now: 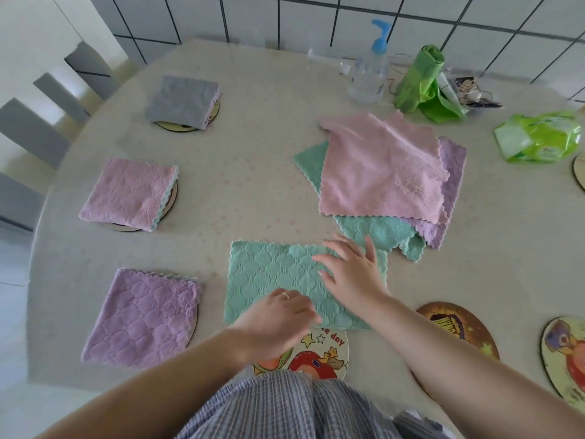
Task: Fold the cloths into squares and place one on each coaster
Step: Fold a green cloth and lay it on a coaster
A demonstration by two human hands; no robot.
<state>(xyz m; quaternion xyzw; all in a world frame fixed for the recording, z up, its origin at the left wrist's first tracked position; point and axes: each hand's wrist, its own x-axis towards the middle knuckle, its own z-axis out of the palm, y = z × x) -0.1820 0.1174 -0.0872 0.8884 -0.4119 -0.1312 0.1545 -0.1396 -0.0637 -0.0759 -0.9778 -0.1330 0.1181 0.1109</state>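
Here the round pale speckled table (253, 172) carries three folded quilted cloths along its left edge, each covering a coaster; near the front edge lies the teal quilted cloth (269, 274), half-folded; both hands, left (278, 318) and right (351, 274), press flat and unclenched, seemingly smoothing the crease.

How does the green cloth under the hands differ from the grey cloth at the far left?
The green quilted cloth is a wide rectangle, flat on the table, off any coaster; the grey folded cloth is a smaller square on a round coaster. Both hands touch only the green one. Both have scalloped edges.
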